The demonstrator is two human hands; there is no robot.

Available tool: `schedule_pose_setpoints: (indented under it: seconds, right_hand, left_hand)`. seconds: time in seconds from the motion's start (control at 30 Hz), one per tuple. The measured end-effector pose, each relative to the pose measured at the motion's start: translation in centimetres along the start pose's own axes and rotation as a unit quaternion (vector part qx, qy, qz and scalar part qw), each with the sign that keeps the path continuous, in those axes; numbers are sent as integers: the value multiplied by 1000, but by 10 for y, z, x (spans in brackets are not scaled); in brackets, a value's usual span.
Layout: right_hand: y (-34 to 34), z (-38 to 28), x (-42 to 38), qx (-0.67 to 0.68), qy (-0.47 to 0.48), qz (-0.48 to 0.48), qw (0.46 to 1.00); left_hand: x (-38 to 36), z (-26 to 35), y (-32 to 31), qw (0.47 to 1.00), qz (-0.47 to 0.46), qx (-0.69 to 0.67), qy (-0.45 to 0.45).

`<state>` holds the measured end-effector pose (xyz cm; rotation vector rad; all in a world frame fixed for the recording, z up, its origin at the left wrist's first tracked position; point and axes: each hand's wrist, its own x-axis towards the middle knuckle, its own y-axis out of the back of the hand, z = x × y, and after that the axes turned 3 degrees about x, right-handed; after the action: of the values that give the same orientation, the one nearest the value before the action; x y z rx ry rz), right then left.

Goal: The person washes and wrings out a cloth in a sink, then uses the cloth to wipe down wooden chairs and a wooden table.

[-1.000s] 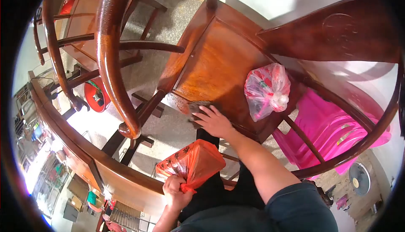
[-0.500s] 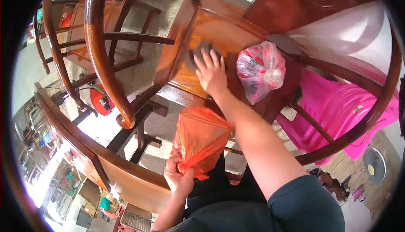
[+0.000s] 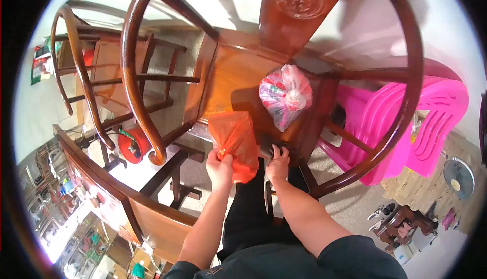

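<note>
My left hand [image 3: 220, 170] is closed on the gathered part of an orange plastic bag [image 3: 234, 139], which hangs in front of the wooden armchair. My right hand [image 3: 278, 163] is at the front edge of the chair seat [image 3: 223, 89], its fingers bent around a dark grey cloth [image 3: 267, 150], of which only part shows. A clear plastic bag [image 3: 285, 96] with red and white contents, its top bunched, sits on the right part of the seat, beyond my right hand.
The armchair's curved rail [image 3: 413, 35] arches around the seat. Pink plastic chairs [image 3: 390, 127] stand to the right, near a fan [image 3: 458, 177]. Another wooden chair [image 3: 109, 83] and a red bucket [image 3: 133, 146] are at left. A wooden counter edge [image 3: 152, 213] runs lower left.
My right hand and the cloth have come from the far middle of the seat to its front edge. The orange bag has risen slightly in my left hand. The view has shifted.
</note>
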<state>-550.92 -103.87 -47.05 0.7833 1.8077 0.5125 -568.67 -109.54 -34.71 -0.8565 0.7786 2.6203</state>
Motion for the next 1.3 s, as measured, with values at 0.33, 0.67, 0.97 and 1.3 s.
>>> schedule_pose_setpoints:
  seconds: [0.33, 0.67, 0.97, 1.3]
  right_hand:
    - [202, -53, -14, 600, 1, 36, 799]
    - [434, -164, 93, -91, 318, 580, 745]
    - [349, -439, 115, -156, 522, 442, 713]
    - [33, -419, -48, -146, 718, 52, 679]
  left_hand:
    - [104, -7, -74, 988, -65, 108, -86]
    - [-2, 17, 24, 976, -115, 127, -134]
    - [-136, -60, 146, 986, -146, 34, 69]
    - [-210, -101, 130, 971, -115, -182, 101]
